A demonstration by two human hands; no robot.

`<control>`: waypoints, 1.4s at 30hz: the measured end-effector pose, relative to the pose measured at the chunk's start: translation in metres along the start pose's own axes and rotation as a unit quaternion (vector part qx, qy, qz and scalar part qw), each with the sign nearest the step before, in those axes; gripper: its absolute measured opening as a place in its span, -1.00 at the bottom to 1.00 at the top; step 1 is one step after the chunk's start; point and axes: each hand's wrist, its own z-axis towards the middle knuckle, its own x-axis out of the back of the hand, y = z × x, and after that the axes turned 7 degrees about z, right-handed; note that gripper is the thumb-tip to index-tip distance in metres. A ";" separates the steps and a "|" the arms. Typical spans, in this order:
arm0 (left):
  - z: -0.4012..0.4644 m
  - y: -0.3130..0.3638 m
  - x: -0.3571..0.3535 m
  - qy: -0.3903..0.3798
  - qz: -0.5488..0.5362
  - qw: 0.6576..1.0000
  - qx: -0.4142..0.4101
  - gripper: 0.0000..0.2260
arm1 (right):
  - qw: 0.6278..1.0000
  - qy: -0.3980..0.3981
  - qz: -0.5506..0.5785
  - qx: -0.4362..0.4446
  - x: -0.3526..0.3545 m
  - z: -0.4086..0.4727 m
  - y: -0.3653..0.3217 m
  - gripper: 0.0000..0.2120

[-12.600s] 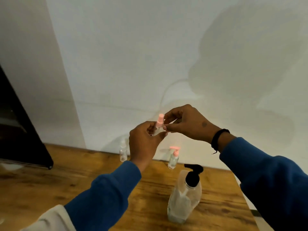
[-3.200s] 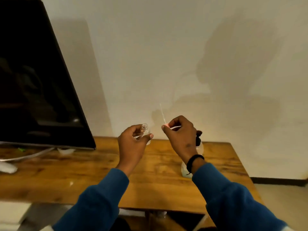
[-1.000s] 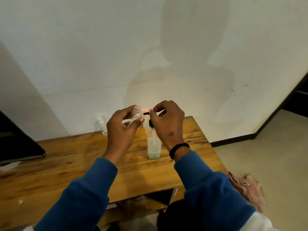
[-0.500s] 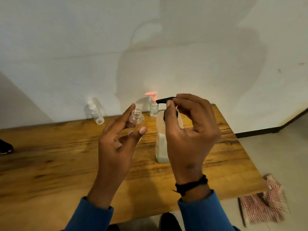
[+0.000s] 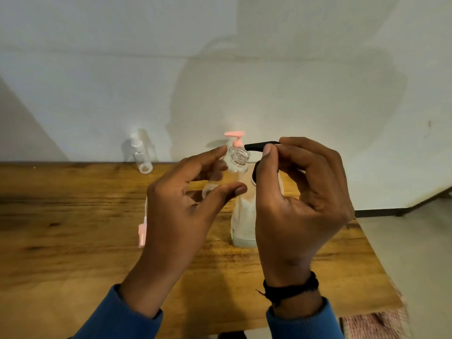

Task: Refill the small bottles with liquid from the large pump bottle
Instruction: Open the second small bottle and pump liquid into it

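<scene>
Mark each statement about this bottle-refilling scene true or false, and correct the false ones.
1. The left hand holds a small open bottle with no cap on it. True.
2. The right hand rests flat on the wooden table. False: it is raised, with its fingers on the black pump head of the large pump bottle.
3. A pink spray cap with its tube lies on the table. True.
4. The pink-pump bottle by the wall lies on its side. False: it stands upright.
5. The large pump bottle is held in the air. False: it stands on the table.
</scene>
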 end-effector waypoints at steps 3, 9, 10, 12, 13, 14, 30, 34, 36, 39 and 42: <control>0.002 0.006 0.000 0.014 -0.020 1.000 0.008 -0.52 | 1.000 0.004 -0.003 0.000 -0.003 0.002 0.000 -0.96; 0.003 0.004 0.001 0.005 -0.049 0.998 0.048 -0.55 | 1.000 0.013 0.003 -0.010 -0.005 0.008 0.005 -0.96; 0.003 0.001 0.003 0.002 -0.060 0.997 0.055 -0.55 | 1.000 0.012 -0.001 -0.010 -0.005 0.009 0.006 -0.95; 0.004 -0.004 0.008 -0.004 -0.090 0.994 0.067 -0.55 | 1.000 0.009 -0.006 -0.009 -0.004 0.012 0.006 -0.94; 0.006 -0.005 0.011 -0.006 -0.105 0.992 0.071 -0.55 | 1.000 0.007 -0.007 -0.010 -0.005 0.013 0.006 -0.91; 0.007 -0.006 0.013 -0.009 -0.122 0.990 0.074 -0.56 | 1.000 0.003 -0.007 -0.013 -0.006 0.015 0.006 -0.89; 0.006 -0.007 0.015 -0.041 -0.283 0.951 0.120 -0.52 | 0.950 -0.077 0.141 -0.266 -0.013 0.044 0.010 -0.67; 0.007 -0.013 0.017 -0.064 -0.308 0.939 0.139 -0.52 | 0.948 -0.107 0.161 -0.254 -0.014 0.040 0.013 -0.66; 0.008 -0.015 0.017 -0.065 -0.309 0.939 0.137 -0.54 | 0.938 -0.099 0.195 -0.268 -0.014 0.037 0.012 -0.69; 0.008 -0.014 0.015 -0.042 -0.308 0.940 0.144 -0.54 | 0.941 -0.060 0.186 -0.278 -0.017 0.035 0.012 -0.71; 0.008 -0.012 0.014 -0.027 -0.309 0.939 0.147 -0.54 | 0.947 -0.030 0.171 -0.271 -0.019 0.034 0.010 -0.71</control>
